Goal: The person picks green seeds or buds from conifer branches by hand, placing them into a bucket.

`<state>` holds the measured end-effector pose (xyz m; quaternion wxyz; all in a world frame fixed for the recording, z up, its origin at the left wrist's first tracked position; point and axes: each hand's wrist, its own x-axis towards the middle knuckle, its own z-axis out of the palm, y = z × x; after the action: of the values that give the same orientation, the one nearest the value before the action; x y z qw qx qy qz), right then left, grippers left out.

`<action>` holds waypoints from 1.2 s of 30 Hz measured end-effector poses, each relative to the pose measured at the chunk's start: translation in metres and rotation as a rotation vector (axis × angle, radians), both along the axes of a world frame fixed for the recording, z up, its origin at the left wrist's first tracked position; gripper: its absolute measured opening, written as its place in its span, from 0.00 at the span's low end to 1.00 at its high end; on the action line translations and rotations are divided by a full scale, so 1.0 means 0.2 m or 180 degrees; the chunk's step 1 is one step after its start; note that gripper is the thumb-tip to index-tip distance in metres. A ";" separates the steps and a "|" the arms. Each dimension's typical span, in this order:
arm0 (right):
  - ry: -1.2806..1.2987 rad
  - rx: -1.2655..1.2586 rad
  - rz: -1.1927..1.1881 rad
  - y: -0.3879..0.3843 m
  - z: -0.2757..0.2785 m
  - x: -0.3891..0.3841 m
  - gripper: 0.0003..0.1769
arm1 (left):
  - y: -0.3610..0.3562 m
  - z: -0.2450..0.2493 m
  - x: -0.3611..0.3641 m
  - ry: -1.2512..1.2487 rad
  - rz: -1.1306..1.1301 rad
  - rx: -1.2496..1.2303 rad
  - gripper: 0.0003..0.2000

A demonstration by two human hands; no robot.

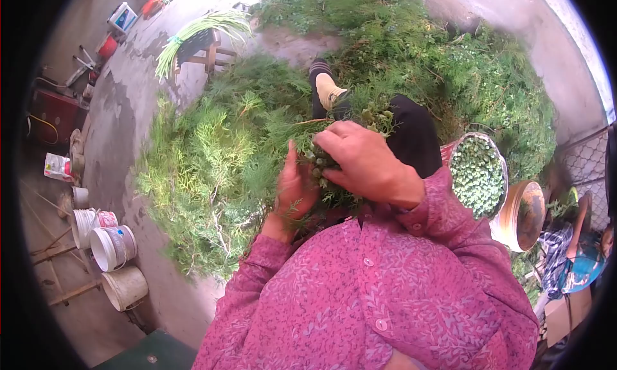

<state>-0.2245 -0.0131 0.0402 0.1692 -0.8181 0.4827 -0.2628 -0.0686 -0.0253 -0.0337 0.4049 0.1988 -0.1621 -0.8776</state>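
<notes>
I log the green, knobbly conifer sprig [316,167] between hands, axis unclear, nearer the right hand [373,161], fingers clamped on it; left hand's [297,189] grip indeterminable.

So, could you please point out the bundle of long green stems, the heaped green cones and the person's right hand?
Bundle of long green stems [207,27]: head view, middle of the bundle.
Heaped green cones [477,176]: head view, middle of the heap.
Right hand [373,159]: head view, back of the hand.
</notes>
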 end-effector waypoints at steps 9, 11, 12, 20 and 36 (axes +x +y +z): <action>-0.0009 0.0497 0.0212 -0.10 -0.02 0.04 0.25 | -0.01 0.04 0.03 -0.0115 -0.0215 0.0031 0.30; -0.0028 0.0610 0.0297 -0.10 -0.01 0.05 0.25 | 0.00 0.05 0.02 -0.0431 -0.0106 -0.0088 0.31; 0.0008 0.0617 0.0230 -0.09 -0.01 0.07 0.25 | 0.00 0.04 0.02 -0.0421 -0.0096 -0.0075 0.31; -0.0699 0.0290 -0.0184 -0.04 0.03 0.05 0.22 | 0.06 0.03 0.02 -0.1675 0.0759 -0.0841 0.23; -0.1007 0.0443 -0.0073 0.03 -0.05 -0.01 0.11 | 0.09 0.01 0.01 -0.1756 0.0451 -0.1523 0.08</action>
<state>-0.2266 -0.0069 0.0311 0.2964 -0.7473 0.4764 -0.3561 -0.0675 -0.0074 -0.0315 0.4408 0.3383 -0.4516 -0.6981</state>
